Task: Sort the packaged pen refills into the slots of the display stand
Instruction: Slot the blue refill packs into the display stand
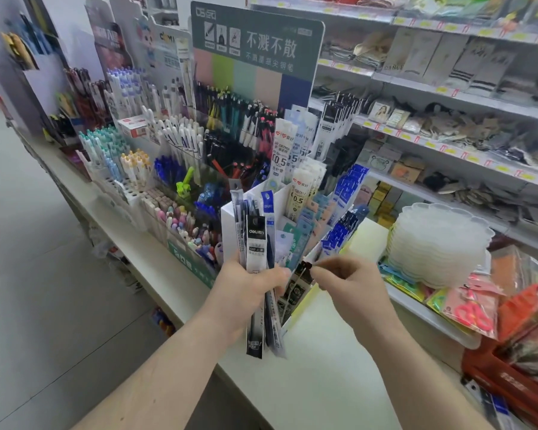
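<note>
White stand sits at the tabletop's 12 o'clock, slots full of refills. Left hand grips a packet bunch before it. Right hand's fingers pinch one black packet, at 3 o'clock from the bunch.

A green signboard with white characters stands upright behind racks of pens. A stack of translucent scalloped trays sits on the white counter (right side). Shelving beyond carries assorted packaged goods.
</note>
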Motion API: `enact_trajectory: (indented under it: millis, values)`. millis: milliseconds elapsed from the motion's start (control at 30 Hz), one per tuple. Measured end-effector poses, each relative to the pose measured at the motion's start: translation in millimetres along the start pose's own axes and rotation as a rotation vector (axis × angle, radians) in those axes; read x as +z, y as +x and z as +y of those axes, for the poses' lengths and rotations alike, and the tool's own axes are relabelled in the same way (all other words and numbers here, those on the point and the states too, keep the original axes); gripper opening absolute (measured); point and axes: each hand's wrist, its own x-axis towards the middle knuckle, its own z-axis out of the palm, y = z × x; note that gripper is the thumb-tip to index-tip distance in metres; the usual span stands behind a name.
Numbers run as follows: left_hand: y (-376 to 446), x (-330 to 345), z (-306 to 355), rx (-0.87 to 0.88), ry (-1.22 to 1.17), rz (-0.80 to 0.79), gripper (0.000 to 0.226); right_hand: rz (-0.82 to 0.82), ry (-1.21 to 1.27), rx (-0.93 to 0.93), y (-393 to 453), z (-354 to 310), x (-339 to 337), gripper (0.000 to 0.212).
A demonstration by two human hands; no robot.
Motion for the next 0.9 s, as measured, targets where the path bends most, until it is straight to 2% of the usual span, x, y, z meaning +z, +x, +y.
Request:
enact_trajectory:
  millis: [67, 133, 200, 267, 300, 367, 433, 567, 633, 700, 733, 800, 867, 900]
  values:
    - [2, 13, -3, -0.043, -0.032, 0.004, 0.011, -0.065, 0.184, 0.043, -24, 2, -6, 0.008]
    - [4, 29, -4, -0.081, -0.087, 0.014, 0.011, -0.059, 0.388, 0.158, -44, 10, -1, 0.026]
    - [7, 48, -5, -0.098, -0.138, 0.052, 0.017, 0.031, 0.677, 0.429, -52, 26, 9, 0.052]
    - [9, 70, -8, -0.064, -0.158, 0.099, 0.016, 0.064, 0.91, 0.682, -52, 32, 14, 0.063]
    - [9, 81, -12, -0.042, -0.152, 0.112, 0.014, 0.078, 1.021, 0.739, -50, 32, 13, 0.065]
    - [7, 100, -21, -0.036, -0.128, 0.102, 0.015, 0.129, 1.241, 0.742, -43, 31, 8, 0.068]
    - [5, 112, -30, -0.044, -0.096, 0.046, 0.016, 0.147, 1.321, 0.721, -38, 28, 1, 0.07]
    - [8, 117, -35, -0.089, -0.056, -0.058, 0.015, 0.141, 1.1, 0.69, -39, 42, -21, 0.059]
    - [11, 115, -35, -0.099, 0.03, -0.1, 0.024, 0.268, 0.86, 0.588, -36, 46, -43, 0.038]
    - [12, 113, -36, -0.11, 0.171, -0.125, 0.032, 0.398, 0.636, 0.369, -33, 40, -61, 0.012]
    - [12, 112, -37, -0.107, 0.236, -0.134, 0.035, 0.42, 0.523, 0.24, -33, 35, -66, 0.011]
    - [11, 112, -39, -0.081, 0.307, -0.158, 0.035, 0.348, 0.277, 0.053, -31, 27, -68, 0.022]
    - [10, 114, -41, -0.048, 0.299, -0.226, 0.034, 0.229, 0.034, 0.036, -28, 24, -61, 0.037]
    - [10, 114, -41, -0.048, 0.274, -0.278, 0.037, 0.19, -0.043, 0.06, -26, 23, -58, 0.036]
